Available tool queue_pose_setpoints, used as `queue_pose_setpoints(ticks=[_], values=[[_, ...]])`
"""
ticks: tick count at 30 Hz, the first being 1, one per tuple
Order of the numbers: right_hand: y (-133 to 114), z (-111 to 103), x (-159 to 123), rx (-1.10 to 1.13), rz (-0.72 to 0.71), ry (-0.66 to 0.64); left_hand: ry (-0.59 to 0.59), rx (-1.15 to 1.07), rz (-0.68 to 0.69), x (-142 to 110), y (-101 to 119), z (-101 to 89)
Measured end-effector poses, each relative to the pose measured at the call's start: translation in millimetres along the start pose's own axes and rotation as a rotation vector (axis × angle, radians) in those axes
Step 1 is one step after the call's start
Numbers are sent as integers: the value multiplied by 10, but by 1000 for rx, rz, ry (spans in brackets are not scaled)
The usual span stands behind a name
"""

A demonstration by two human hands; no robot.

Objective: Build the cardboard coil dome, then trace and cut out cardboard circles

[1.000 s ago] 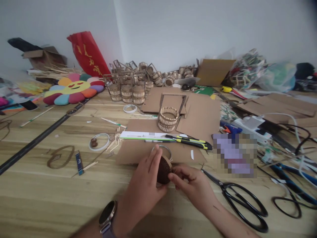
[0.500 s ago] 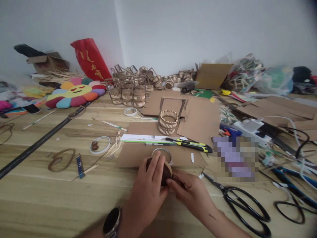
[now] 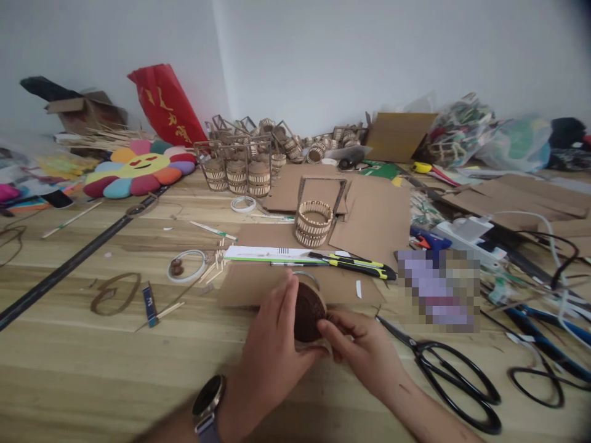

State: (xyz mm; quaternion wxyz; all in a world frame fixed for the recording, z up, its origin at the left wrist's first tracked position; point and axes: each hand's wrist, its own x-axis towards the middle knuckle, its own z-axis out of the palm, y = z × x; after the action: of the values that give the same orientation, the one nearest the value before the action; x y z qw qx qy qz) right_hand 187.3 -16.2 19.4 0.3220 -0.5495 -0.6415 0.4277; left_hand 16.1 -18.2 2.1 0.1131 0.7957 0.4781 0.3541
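Between my hands is a round dark brown disc [image 3: 308, 312] with a paler band around its rim, like the lids on the small baskets. My left hand [image 3: 274, 332] curls around its left side, thumb below and fingers over the far edge. At the right edge, my right hand [image 3: 357, 341] pinches the rim between thumb and fingers; a thin strip seems to run there, but the fingertips hide it. Just behind the disc a pale ring [image 3: 310, 277] lies on cardboard [image 3: 249, 289], partly covered by my left hand. Farther back stands a small handled basket [image 3: 314, 224] without a lid.
Black scissors [image 3: 438, 369] lie close to my right forearm. A ruler [image 3: 258, 253] and a yellow-black utility knife [image 3: 360, 266] lie ahead. At left are a tape roll [image 3: 187, 266] and a brown strip coil [image 3: 115, 295]. A glue gun [image 3: 429, 239] and power strip [image 3: 471, 240] sit right.
My left fingers have drawn together and slid left, uncovering more of the disc's dark face, which now turns more towards me. My right hand still pinches its edge, slightly farther right.
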Motion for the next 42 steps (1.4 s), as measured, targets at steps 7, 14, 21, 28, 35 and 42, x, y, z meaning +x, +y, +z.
queue_pose_setpoints(ticks=[7, 14, 21, 28, 35, 42], values=[[-40, -48, 56, 203, 136, 1, 39, -90, -103, -16, -5, -7], [25, 26, 45, 344, 151, -75, 96, -18, -65, -2, 14, -18], [33, 55, 62, 493, 141, -181, 108, -56, -32, 21, -11, -61], [39, 44, 40, 395, 90, -173, -9, -150, -127, 85, -21, -159], [23, -59, 12, -84, -171, -105, -213, -175, -220, 131, -36, -182], [273, -219, 218, -498, -527, 189, -324, -153, -263, 235, -58, -420]])
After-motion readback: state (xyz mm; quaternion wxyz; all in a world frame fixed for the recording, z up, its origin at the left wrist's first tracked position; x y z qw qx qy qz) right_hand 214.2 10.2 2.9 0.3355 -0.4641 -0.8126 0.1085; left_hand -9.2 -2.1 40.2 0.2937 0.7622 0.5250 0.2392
